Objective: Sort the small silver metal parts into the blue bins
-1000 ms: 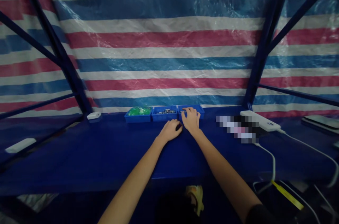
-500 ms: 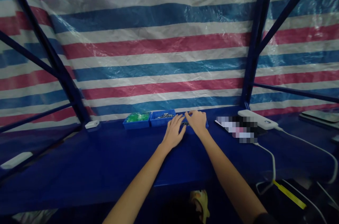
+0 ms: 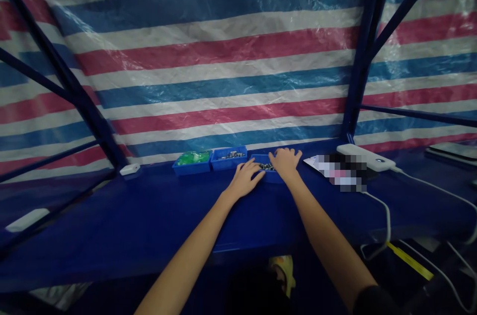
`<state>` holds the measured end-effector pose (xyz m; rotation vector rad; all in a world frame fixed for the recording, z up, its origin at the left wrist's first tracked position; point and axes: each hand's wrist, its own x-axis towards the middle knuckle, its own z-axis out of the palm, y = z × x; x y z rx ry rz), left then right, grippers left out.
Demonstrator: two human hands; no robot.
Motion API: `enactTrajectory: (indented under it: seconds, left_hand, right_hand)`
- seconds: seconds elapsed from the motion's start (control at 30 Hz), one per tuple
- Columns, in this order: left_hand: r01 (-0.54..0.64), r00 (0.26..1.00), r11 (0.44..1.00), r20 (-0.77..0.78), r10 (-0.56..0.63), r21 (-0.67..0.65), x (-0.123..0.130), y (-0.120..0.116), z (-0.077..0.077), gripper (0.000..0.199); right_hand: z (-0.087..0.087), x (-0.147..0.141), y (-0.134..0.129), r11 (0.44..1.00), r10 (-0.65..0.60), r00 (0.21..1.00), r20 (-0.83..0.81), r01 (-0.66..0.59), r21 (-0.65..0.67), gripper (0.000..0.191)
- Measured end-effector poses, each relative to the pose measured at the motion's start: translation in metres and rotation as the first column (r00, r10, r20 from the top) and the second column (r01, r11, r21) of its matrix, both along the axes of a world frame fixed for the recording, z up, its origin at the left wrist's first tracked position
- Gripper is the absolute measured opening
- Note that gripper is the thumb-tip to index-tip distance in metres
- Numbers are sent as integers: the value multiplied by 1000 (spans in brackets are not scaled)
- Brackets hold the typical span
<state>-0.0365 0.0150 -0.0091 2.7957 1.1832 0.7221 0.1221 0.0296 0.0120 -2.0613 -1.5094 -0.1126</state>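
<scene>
A blue plastic bin [image 3: 274, 176] holding small metal-looking parts [image 3: 267, 167] stands between my hands. My left hand [image 3: 244, 179] rests at its left side, fingers spread, the fingertips over the rim. On the right side, my right hand [image 3: 286, 163] lies across the rim with its fingers apart. Neither hand visibly holds anything. To the left is a second blue bin [image 3: 228, 162] with small pale and dark pieces in it. Beside that, a third blue bin [image 3: 193, 168] contains bright green pieces [image 3: 194, 157], perhaps in clear plastic. The small parts are too tiny to name.
On the right of the blue table [image 3: 156, 225] lie a phone-like device [image 3: 341, 170] and a white power bank [image 3: 365, 157] with a cable [image 3: 432, 186]. A small white box [image 3: 129, 169] is at the left post. Striped sheeting [image 3: 223, 56] hangs behind.
My right hand has shifted slightly right and opened its fingers, uncovering more of the bin's parts. My left hand has stayed nearly in place. The view has tipped down a little.
</scene>
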Motion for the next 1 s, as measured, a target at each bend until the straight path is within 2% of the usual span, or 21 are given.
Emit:
enactTrajectory:
  seconds: [0.23,0.47,0.73,0.87,1.0]
  left_hand:
    - [-125,991,987,41,130,-97,-8,5,-4,51]
    - [-154,987,981,32,158,-116,-10,6,-5,50]
    - [-191,981,968,6,195,-161,-7,4,-5,52]
    - [-168,985,971,8,171,-173,-13,4,-6,52]
    - [-140,990,972,6,144,-187,-15,5,-10,51]
  right_hand:
    - [15,7,-8,994,44,998,-34,-47,-95,34]
    - [13,11,-7,993,71,997,-41,-75,-96,30]
    - [16,14,-9,994,10,994,-110,-22,-108,30]
    - [22,16,-16,996,80,986,-147,-86,-37,24]
    - [28,19,-20,985,169,970,-172,-161,61,29]
